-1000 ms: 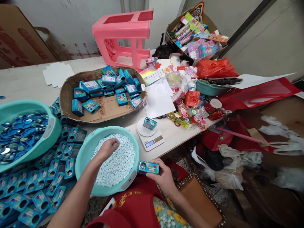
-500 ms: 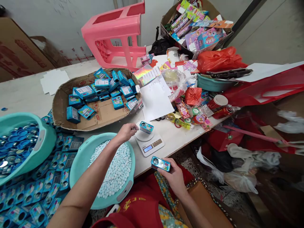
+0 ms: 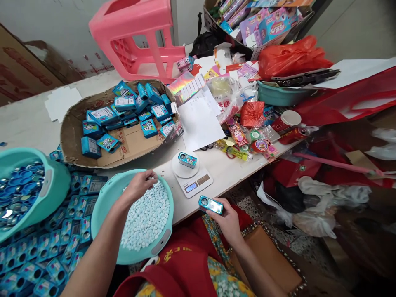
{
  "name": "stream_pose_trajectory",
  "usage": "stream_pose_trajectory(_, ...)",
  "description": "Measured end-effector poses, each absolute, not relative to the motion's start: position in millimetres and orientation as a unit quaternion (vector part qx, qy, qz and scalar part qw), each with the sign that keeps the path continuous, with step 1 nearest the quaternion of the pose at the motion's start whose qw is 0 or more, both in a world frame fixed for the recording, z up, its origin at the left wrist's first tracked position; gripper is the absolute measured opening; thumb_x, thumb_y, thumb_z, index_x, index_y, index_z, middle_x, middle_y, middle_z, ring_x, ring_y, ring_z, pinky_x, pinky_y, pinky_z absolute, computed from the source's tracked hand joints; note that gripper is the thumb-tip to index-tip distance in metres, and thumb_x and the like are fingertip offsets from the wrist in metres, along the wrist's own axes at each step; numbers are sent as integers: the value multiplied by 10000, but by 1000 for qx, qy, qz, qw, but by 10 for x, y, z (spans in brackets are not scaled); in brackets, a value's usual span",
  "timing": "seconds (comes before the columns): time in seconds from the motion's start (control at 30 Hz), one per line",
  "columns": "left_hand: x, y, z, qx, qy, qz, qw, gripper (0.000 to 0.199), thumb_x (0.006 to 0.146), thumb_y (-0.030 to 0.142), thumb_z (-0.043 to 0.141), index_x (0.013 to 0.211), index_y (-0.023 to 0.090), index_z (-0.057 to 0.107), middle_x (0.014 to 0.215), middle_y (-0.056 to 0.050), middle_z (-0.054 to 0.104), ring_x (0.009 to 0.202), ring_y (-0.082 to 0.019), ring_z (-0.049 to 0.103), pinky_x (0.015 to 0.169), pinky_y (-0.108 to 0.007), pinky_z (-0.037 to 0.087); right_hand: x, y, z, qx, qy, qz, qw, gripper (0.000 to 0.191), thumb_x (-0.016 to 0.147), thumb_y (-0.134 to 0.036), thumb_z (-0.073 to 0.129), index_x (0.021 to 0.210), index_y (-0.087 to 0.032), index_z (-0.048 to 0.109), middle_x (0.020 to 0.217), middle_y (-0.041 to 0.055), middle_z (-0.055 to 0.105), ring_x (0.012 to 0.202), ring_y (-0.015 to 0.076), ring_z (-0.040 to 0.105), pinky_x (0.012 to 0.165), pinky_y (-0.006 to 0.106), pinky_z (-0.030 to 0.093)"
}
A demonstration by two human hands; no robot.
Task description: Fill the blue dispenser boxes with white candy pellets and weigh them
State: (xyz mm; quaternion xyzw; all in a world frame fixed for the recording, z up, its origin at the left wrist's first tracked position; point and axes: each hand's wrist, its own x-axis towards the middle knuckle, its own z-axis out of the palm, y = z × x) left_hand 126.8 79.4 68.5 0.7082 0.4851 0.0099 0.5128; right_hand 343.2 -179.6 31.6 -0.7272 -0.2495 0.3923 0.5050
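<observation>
My left hand (image 3: 140,185) is over the upper part of a teal basin (image 3: 102,206) of small pale blue and white candies (image 3: 147,218). Its fingers are curled together, and whatever they hold is too small to make out. In my right hand (image 3: 227,218) is a blue tin (image 3: 210,205), held by its end just off the table's front edge. A second blue tin (image 3: 187,160) lies on the round plate of a white digital scale (image 3: 198,184), between and above my hands.
A cut-down carton (image 3: 133,146) holds blue boxes behind the candy basin. Far left, another teal basin (image 3: 57,177) has blue and silver lids, with rows of blue tins (image 3: 46,247) below. A pink stool (image 3: 133,20) and piled packaging stand behind.
My left hand has moved left and down, from beside the scale to over the candy basin. My right hand still holds its tin. The view has shifted slightly.
</observation>
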Motion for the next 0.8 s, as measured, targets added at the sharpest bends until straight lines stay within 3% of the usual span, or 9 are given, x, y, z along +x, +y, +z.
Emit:
stream_pose_trajectory(0.37, 1457, 828, 806, 721, 453, -12, 523, 213, 729, 370, 525, 785, 172, 581, 637, 4, 554, 587, -138, 534, 550, -235, 403, 3450, -1763, 287, -722, -267, 387, 507, 370, 682, -359, 748, 999, -198, 643, 971, 53, 616, 912, 224, 582, 833, 366, 470)
stream_pose_trajectory(0.8, 734, 67, 387, 668, 511, -18, 540, 167, 746, 335, 492, 720, 181, 553, 605, 12, 539, 549, -138, 497, 547, -247, 373, 3310, -1738, 323, -717, -298, 374, 507, 375, 679, -356, 752, 1001, -199, 643, 993, 53, 614, 936, 222, 579, 855, 367, 461)
